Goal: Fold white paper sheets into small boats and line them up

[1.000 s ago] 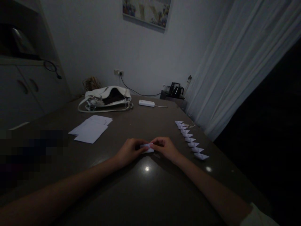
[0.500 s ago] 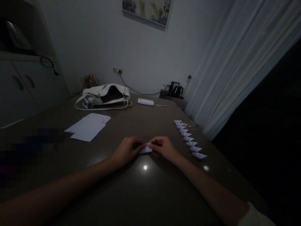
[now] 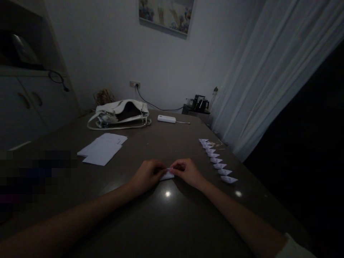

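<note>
A small folded piece of white paper [image 3: 167, 176] is held between both hands, low over the middle of the table [image 3: 150, 229]. My left hand [image 3: 148, 175] pinches its left end between thumb and fingers. At the right end, my right hand [image 3: 187, 172] grips the upper edge in a similar pinch. The fingertips cover part of the paper's top, so its exact folds are hard to see. Off to the right stands a row of several folded paper boats [image 3: 219, 166], and to the left lies a stack of white paper sheets [image 3: 103, 150].
A white handbag [image 3: 120, 111] lies at the back left. Near it is a white power strip or power bank [image 3: 166, 119] with a short cable. Black kettles [image 3: 201, 104] stand on a small stand beyond the table. White curtains [image 3: 258, 71] hang on the right.
Both hands keep their hold on the folded paper and have shifted only slightly; the fingers sit a little differently along its top edge. The whole view has tilted a little.
</note>
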### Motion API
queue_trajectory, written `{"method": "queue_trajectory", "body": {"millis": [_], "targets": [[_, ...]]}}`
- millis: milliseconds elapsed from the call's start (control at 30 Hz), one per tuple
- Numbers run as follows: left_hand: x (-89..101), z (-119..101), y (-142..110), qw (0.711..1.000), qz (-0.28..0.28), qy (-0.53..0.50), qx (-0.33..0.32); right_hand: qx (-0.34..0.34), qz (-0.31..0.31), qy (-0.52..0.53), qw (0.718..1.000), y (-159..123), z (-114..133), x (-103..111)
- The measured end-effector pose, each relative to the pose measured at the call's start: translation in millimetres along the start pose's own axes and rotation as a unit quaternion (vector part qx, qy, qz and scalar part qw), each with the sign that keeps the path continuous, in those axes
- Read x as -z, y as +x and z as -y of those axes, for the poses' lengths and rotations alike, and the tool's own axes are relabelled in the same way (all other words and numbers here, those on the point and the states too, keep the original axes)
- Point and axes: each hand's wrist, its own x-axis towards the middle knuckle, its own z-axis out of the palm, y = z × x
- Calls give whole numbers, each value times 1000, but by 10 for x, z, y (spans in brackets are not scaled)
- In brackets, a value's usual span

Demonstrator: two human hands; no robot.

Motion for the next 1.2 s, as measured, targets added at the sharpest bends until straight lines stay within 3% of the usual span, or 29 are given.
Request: {"method": "queue_trajectory", "body": {"millis": [200, 367, 500, 667, 900, 1200], "targets": [[-11, -10, -19, 998, -38, 21, -39, 7, 15, 2, 1000, -19, 47, -15], [-34, 21, -13, 998, -35, 21, -46, 5, 17, -14, 1000, -22, 45, -26], [-39, 33, -5, 1000, -17, 5, -7, 18, 1, -31, 999, -28, 66, -32], [-32, 28, -1, 999, -18, -7, 46, 88, -36, -130, 987, -76, 194, -22], [-26, 14, 1, 999, -24, -20, 33, 173, 58, -204, 962, -137, 269, -27], [-23, 43, 18, 999, -2, -10, 32, 196, 77, -262, 942, -140, 240, -20]]}}
